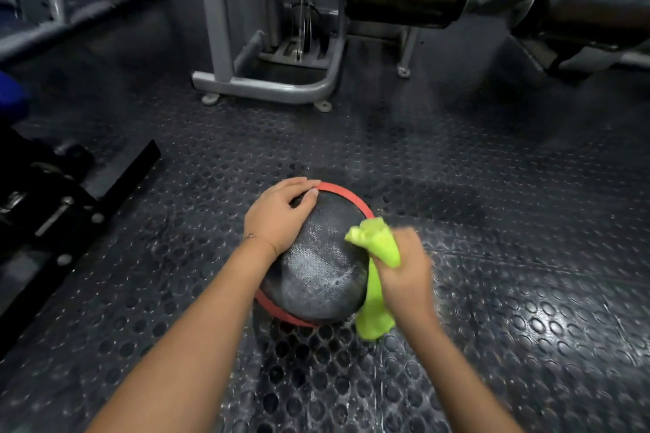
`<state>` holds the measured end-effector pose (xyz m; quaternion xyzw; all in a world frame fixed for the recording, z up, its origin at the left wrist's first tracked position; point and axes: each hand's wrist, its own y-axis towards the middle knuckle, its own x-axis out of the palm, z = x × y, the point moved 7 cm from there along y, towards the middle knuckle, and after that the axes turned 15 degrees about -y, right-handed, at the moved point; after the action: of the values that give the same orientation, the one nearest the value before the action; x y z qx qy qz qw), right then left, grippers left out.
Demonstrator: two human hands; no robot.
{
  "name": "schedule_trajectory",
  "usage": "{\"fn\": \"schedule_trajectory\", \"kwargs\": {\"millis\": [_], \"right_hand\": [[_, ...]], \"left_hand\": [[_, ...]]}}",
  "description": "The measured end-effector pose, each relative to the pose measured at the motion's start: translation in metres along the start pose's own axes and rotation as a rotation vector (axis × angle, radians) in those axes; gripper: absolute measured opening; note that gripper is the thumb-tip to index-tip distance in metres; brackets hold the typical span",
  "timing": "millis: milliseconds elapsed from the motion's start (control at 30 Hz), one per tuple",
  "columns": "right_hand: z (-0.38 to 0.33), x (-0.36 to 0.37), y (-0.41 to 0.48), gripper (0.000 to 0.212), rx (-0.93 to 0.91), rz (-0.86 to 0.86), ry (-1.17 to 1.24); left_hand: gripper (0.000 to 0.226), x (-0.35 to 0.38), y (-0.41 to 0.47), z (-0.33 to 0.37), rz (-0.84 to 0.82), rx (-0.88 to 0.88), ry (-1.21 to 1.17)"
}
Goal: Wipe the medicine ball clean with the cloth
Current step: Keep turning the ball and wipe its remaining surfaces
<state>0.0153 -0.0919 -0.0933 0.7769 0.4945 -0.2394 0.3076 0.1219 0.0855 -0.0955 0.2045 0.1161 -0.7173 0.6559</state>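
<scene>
- The medicine ball [316, 257] sits on the studded floor [492, 221] at lower centre of the frame. Being round, it could roll away toward the grey machine frame [267, 84] at upper centre if pushed hard.
- The left hand [278, 214] lies spread over the ball's upper left, steadying rather than clasping it. A sideways stroke might slip it free.
- The right hand [404, 274], blurred, clenches the green cloth [378, 242] against the ball's right side. The loose tail hangs to the floor and may pick up grit.
- The underside is likely to go unwiped.
</scene>
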Motion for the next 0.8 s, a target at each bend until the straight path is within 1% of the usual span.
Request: {"fn": "schedule_trajectory", "kwargs": {"millis": [67, 133, 200, 233, 267, 300, 333, 367, 400, 433, 467, 533, 567, 633, 700, 800], "right_hand": [[0.004, -0.003, -0.017, 0.018, -0.028, 0.006, 0.049], [0.016, 0.000, 0.006, 0.014, 0.041, -0.016, 0.045], [0.024, 0.005, 0.034, 0.006, 0.119, -0.052, -0.033], [0.025, 0.007, 0.046, 0.008, 0.117, -0.072, -0.087], [0.025, 0.011, 0.056, 0.010, 0.100, -0.095, -0.136], [0.024, 0.013, 0.064, 0.012, 0.085, -0.122, -0.180], [0.022, 0.016, 0.071, 0.015, 0.067, -0.165, -0.217], [0.017, 0.017, 0.074, 0.017, 0.047, -0.198, -0.230], [0.014, 0.016, 0.078, 0.016, 0.029, -0.227, -0.209], [0.010, 0.013, 0.077, 0.010, 0.017, -0.231, -0.149], [0.009, 0.009, 0.073, 0.002, 0.022, -0.239, -0.051], [0.015, 0.004, 0.049, 0.026, 0.040, -0.199, 0.131], [0.020, 0.003, 0.032, 0.028, 0.025, -0.172, 0.163], [0.018, 0.005, 0.003, 0.017, -0.035, -0.150, 0.178], [0.015, 0.008, 0.004, 0.010, -0.035, -0.147, 0.186], [0.015, 0.012, 0.036, 0.019, 0.058, -0.120, 0.136]], "left_hand": [[0.025, 0.002, 0.003, 0.003, -0.015, -0.002, 0.007], [0.028, 0.008, 0.002, 0.006, -0.022, -0.015, 0.040], [0.033, 0.012, -0.004, 0.011, -0.008, -0.044, 0.178], [0.035, 0.013, -0.005, 0.016, -0.008, -0.038, 0.306], [0.036, 0.017, -0.005, 0.024, -0.039, 0.012, 0.443], [0.037, 0.024, -0.004, 0.031, -0.104, 0.081, 0.526], [0.038, 0.034, -0.004, 0.036, -0.197, 0.143, 0.534], [0.039, 0.041, -0.005, 0.038, -0.283, 0.157, 0.497], [0.040, 0.044, -0.005, 0.037, -0.334, 0.134, 0.470], [0.040, 0.043, -0.004, 0.035, -0.343, 0.112, 0.453], [0.039, 0.039, -0.002, 0.031, -0.324, 0.105, 0.437], [0.041, 0.031, 0.000, 0.023, -0.290, 0.121, 0.407], [0.045, 0.025, 0.001, 0.020, -0.272, 0.130, 0.356], [0.047, 0.013, 0.005, 0.013, -0.224, 0.107, 0.214], [0.044, 0.006, 0.007, 0.011, -0.192, 0.073, 0.132], [0.039, 0.008, 0.004, 0.012, -0.184, 0.083, 0.146]]}}
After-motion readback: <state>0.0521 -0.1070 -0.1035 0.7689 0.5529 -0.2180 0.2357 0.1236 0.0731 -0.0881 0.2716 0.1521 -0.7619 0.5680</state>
